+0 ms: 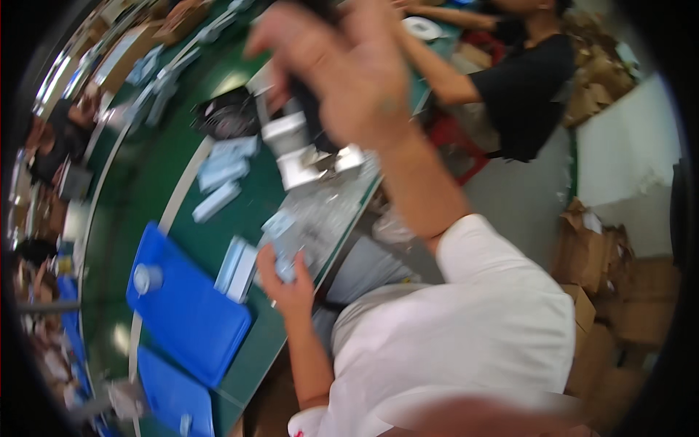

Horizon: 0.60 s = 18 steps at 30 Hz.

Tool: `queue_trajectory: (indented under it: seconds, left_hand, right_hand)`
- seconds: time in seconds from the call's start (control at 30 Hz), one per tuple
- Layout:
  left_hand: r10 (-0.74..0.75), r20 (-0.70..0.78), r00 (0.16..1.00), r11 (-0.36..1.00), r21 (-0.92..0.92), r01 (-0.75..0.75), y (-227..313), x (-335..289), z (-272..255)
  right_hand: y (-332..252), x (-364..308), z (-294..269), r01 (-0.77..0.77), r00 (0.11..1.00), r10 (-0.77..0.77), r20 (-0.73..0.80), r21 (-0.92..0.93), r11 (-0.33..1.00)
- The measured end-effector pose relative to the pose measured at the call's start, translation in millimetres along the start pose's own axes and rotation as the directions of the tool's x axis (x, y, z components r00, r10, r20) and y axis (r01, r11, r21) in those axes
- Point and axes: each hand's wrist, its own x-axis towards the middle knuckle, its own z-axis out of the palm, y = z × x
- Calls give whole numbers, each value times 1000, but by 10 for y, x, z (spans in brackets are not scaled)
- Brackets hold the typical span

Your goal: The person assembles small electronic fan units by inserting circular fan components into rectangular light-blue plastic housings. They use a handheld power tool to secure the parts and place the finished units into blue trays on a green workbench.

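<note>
My left hand (287,284) grips a small light blue box (279,227) over the green work table, thumb and fingers on either side of it. Raised high and smeared by motion is my right hand (357,80); a dark thing (309,116) shows beside its palm, and I cannot tell whether the fingers hold it. Below that hand stand white open boxes (298,164). Clear plastic bags (328,211) lie along the table's near edge. A white and blue box (237,268) rests just left of my left hand.
Blue trays (189,306) lie at the left, one bearing a white roll (147,278). Light blue packs (222,171) and a black bundle (227,114) sit farther up the table. A co-worker in a black shirt (524,95) sits at upper right. Brown cartons (582,251) stand at far right.
</note>
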Motion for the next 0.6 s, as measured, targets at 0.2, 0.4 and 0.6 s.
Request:
queue_trajectory:
  seconds: [0.2, 0.4, 0.6]
  left_hand:
    - [99, -34, 995, 993, -63, -101, 110, 68, -37]
    - [107, -32, 994, 993, -48, -108, 141, 55, -44]
    - [107, -40, 993, 992, -65, -110, 154, 75, -31]
  right_hand:
    - [93, 301, -70, 428, 904, -425, -59, 55, 902]
    - [472, 352, 97, 537, 842, -538, -49, -22, 843]
    - [483, 133, 153, 441, 895, -438, -83, 32, 897]
